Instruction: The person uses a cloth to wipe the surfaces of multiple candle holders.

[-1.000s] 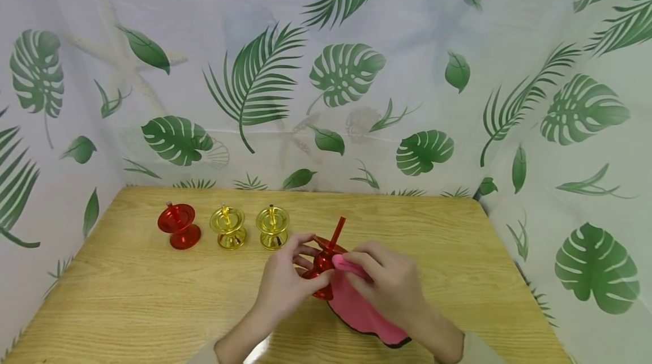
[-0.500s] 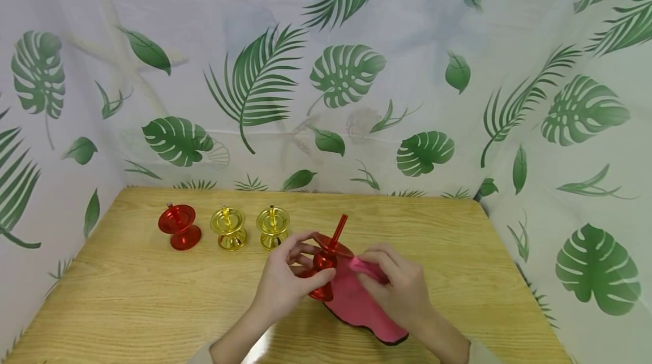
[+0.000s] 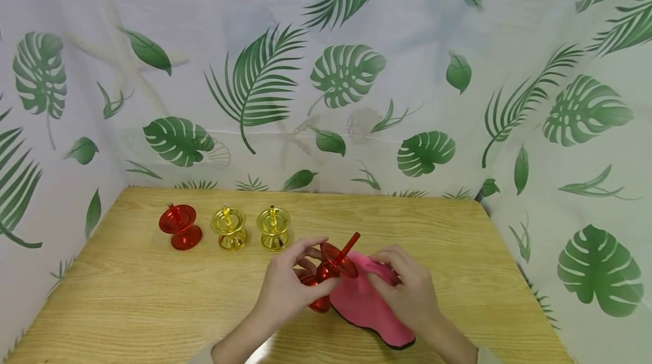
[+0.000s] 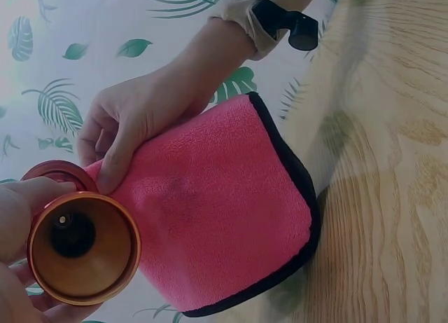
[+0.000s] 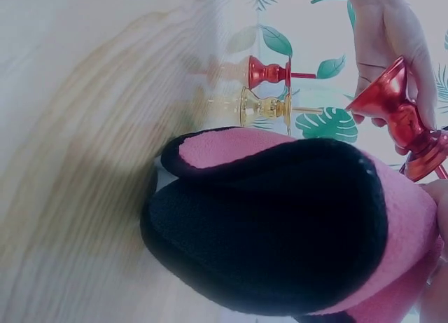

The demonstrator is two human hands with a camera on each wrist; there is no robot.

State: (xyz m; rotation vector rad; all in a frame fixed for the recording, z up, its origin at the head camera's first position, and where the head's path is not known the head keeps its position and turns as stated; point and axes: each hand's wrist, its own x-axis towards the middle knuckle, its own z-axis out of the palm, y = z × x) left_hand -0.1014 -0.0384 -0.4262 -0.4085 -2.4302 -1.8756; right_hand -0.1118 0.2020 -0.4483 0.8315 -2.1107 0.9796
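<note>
My left hand [image 3: 285, 282] grips a shiny red candle holder [image 3: 325, 271] by its waist. Its dish and thin stem tip toward the upper right, off the table. In the left wrist view, the holder's hollow base [image 4: 112, 256] faces the camera. A pink cloth [image 3: 364, 307] with black edging is pinched between the thumb and fingers of my right hand [image 3: 407, 285]. The bunched top of the cloth lies against the dish's right rim, and the rest hangs down. From the right wrist, the cloth's dark underside [image 5: 266, 225] shows.
Along the back left of the wooden table [image 3: 153, 296] stand another red candle holder [image 3: 186, 237] and two gold ones, a left one [image 3: 232, 239] and a right one [image 3: 274, 239]. A leaf-patterned sheet [image 3: 326, 126] surrounds the table's back and sides.
The red candle holder has tilted further to the right, its dish and stem now lower. My right hand has moved a little right and down with the cloth.
</note>
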